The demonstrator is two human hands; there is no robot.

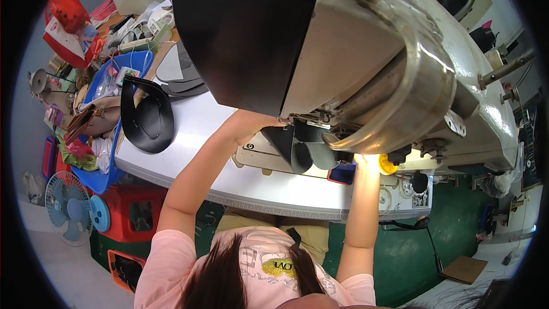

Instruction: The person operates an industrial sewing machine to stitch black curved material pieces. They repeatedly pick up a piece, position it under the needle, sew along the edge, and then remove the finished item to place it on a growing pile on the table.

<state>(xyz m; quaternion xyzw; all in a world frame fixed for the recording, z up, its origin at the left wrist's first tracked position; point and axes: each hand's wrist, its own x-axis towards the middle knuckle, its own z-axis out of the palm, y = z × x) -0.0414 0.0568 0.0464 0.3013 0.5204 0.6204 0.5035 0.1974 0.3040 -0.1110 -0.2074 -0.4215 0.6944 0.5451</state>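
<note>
Left hand (251, 126) pressed up against the curled dark grey leather piece (300, 149), fingers tucked under the sewing machine head (343, 51), so can't tell the grip. Right hand (365, 163) just on the other side of that piece, washed out by the lamp glare, grip impossible to read too. Leather piece sitting between both hands, right under the machine, above the white table (200, 131). Further off past the left hand: black bag part with handle (147, 117), blue basket (103, 177) full of stuff, small blue fan (67, 200) down on the floor.
</note>
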